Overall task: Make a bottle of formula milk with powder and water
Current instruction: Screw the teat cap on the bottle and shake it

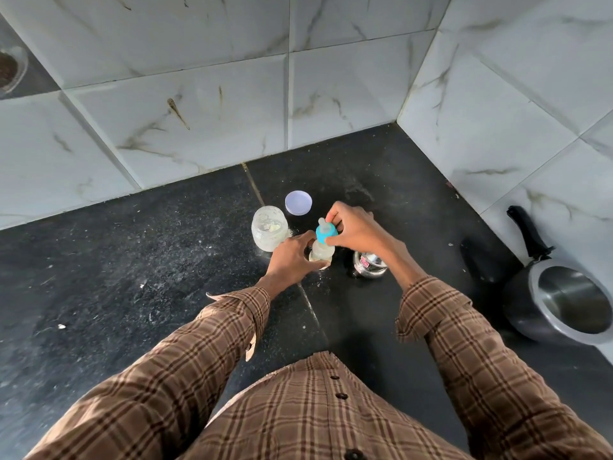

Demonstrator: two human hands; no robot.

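A small clear baby bottle (321, 253) stands on the black counter (132, 277) with pale liquid inside. My left hand (292, 260) grips its body from the left. The bottle's blue cap with a clear teat (324, 231) sits on top, and my right hand (355, 229) pinches the blue ring with its fingers and thumb. An open clear jar (269, 231) with powder residue stands just left of the bottle. Its white lid (298, 202) lies upside down behind it.
A small shiny steel pot (370, 264) sits under my right wrist. A steel pressure cooker (570, 298) with a black handle stands at the right by the tiled wall. Spilled powder specks dot the counter around the bottle. Marble-patterned tiles form the corner behind.
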